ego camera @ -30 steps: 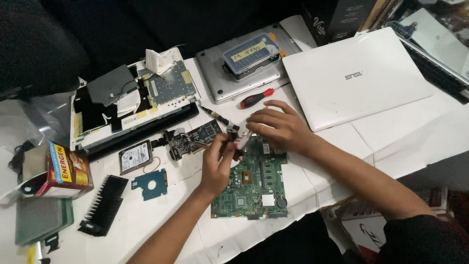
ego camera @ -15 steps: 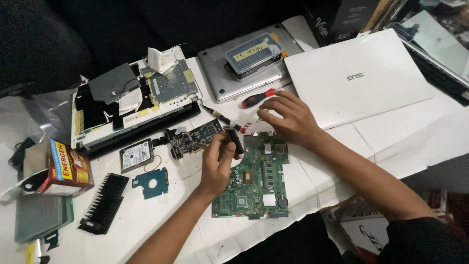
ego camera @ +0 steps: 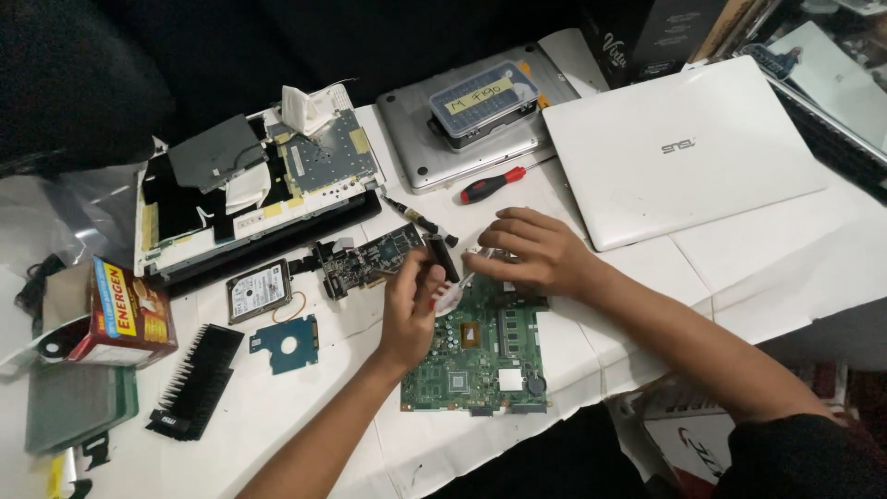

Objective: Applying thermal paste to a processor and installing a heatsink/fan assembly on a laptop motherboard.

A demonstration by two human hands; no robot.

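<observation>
Head view, looking down on a white-covered table (ego camera: 305,407) strewn with computer parts. Near centre, a green motherboard (ego camera: 476,356) flat on the cloth, long side running away from the camera. Left hand (ego camera: 409,310) over the board's upper left corner, fingers curled shut around a small dark rectangular part (ego camera: 443,259) held upright at its top edge. Right hand (ego camera: 534,249) just beyond the board's top edge, palm down, fingertips pinched on a small pale piece (ego camera: 476,251) close to the dark part; a scrap of white and red (ego camera: 448,298) between the two hands, exact hold hard to tell. Hands near each other, not clearly touching.

Just left of the left hand, a smaller dark circuit card (ego camera: 365,259) lying flat. Further left, a hard drive (ego camera: 260,291) with a silver label, and below it a blue drive board (ego camera: 285,344). A black finned heatsink (ego camera: 196,379) lower left. Above those, an opened laptop chassis (ego camera: 254,189) with metal shielding exposed. Beyond the hands, a red-handled screwdriver (ego camera: 492,185) beside a silver laptop (ego camera: 434,157) carrying a clear plastic bit case (ego camera: 482,100). To the right, a closed white laptop (ego camera: 679,148). Far left, a red and yellow carton (ego camera: 125,310).
</observation>
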